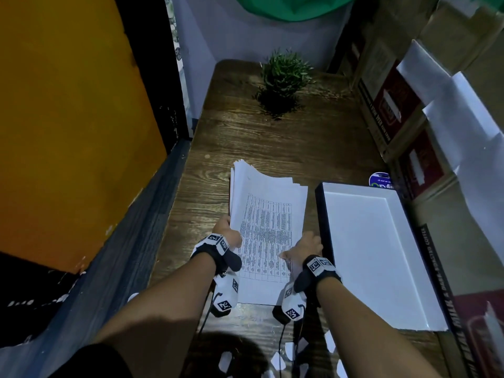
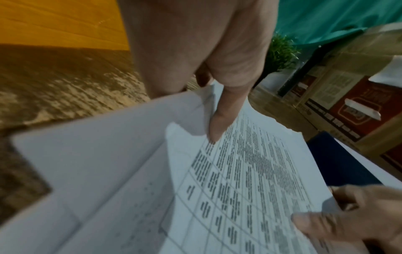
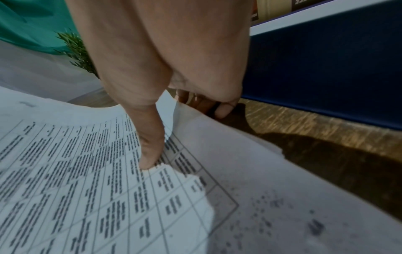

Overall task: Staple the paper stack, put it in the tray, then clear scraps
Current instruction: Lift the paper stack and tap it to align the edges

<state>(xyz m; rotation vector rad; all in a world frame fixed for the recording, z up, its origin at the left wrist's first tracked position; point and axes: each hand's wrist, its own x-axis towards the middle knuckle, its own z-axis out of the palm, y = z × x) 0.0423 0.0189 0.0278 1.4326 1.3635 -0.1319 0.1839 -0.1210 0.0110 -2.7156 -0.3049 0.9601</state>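
— Holding the paper stack (image 1: 266, 233) by both long edges, we have our left hand (image 1: 227, 233) on its left side, thumb on the printed top sheet and fingers curled underneath.

— Agreed. It sits at the middle of the wooden table (image 1: 272, 143), partly lifted, with its far sheets fanned out of line. That worries us: if we staple now, the fanned pages may be missed or bound crooked.

— Our right hand (image 1: 306, 245) pinches the right edge the same way, thumb on top, fingers under. The top sheet is torn near that thumb, so pulling could rip it further.

— We see no stapler in any view, so one hand must let go, and the loose sheets could then slide apart.

— To the right, just beside the stack, the white tray (image 1: 425, 274) lies with its dark wall close to our right knuckles; we could knock it.

— And the paper scraps (image 1: 278, 360) lie at the near edge, where our forearms could brush them off.
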